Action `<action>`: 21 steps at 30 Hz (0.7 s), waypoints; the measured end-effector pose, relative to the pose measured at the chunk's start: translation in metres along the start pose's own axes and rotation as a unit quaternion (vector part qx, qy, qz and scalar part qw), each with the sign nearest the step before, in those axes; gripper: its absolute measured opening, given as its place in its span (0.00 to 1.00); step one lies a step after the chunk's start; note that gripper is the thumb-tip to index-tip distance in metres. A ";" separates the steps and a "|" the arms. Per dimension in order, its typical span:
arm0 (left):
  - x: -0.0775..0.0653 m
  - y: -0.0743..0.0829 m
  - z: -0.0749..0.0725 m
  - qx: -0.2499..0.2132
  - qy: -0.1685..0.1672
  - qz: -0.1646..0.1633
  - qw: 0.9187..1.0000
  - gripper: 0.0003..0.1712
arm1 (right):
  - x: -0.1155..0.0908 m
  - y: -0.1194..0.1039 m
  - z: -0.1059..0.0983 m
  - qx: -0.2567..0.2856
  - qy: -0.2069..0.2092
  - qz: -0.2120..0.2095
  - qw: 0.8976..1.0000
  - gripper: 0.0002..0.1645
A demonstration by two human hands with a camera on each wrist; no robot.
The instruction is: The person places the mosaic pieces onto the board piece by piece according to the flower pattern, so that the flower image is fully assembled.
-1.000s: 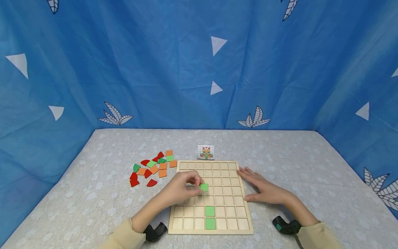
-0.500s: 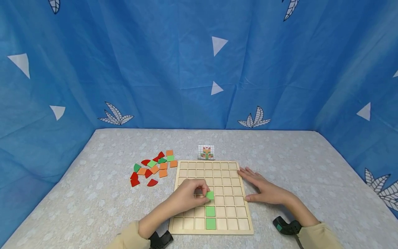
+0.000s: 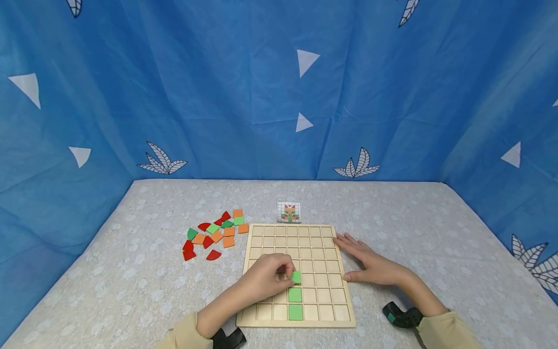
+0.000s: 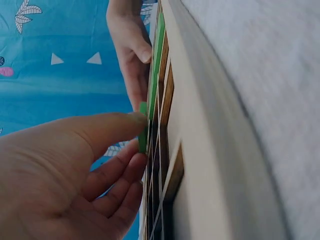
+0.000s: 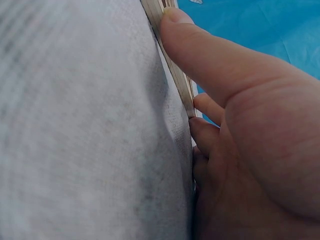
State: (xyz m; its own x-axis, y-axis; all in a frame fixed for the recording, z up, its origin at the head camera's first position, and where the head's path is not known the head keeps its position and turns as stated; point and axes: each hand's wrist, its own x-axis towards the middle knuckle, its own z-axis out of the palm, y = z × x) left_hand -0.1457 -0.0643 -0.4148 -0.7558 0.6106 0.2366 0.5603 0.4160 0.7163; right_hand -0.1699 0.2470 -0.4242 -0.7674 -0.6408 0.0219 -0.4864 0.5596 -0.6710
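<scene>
My left hand pinches a light green square tile between thumb and fingers, over the middle column of a wooden grid board. In the left wrist view the held tile is tilted, close against the grid's ridges. Two green tiles lie in cells of that same column, nearest the board's front edge. My right hand rests along the board's right edge with fingers extended. Seen from the right wrist, the thumb touches the side of the board.
Left of the board lies a loose group of orange squares, red quarter-round pieces and green pieces. A small card with a coloured grid pattern lies behind the board. Blue cloth hangs around the table.
My left hand has moved right and towards the front with the green tile, from the board's middle to just behind the two laid green tiles. The right hand stays at the board's edge.
</scene>
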 end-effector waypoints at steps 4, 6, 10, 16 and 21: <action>0.000 0.000 0.001 0.032 0.003 0.012 0.999 0.18 | 0.000 0.001 0.000 -0.002 0.001 -0.001 1.000 0.50; 0.000 0.000 0.001 0.038 0.004 0.017 0.999 0.19 | 0.000 0.001 0.000 -0.002 0.001 0.000 1.000 0.50; -0.001 0.000 0.002 0.038 0.004 0.018 0.999 0.17 | 0.000 0.001 0.000 -0.001 -0.001 0.001 1.000 0.50; -0.001 0.000 0.002 0.040 0.003 0.022 0.999 0.15 | 0.000 0.000 0.000 0.000 -0.002 0.003 1.000 0.50; -0.001 0.000 0.002 0.047 0.004 0.028 0.998 0.14 | 0.000 0.001 0.000 -0.001 -0.001 0.003 1.000 0.50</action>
State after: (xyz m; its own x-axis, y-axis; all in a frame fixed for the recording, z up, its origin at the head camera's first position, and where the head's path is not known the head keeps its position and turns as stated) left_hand -0.1441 -0.0636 -0.4162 -0.7243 0.6299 0.2804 0.6313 0.4423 0.6370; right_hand -0.1704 0.2473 -0.4253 -0.7695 -0.6384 0.0171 -0.4828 0.5640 -0.6699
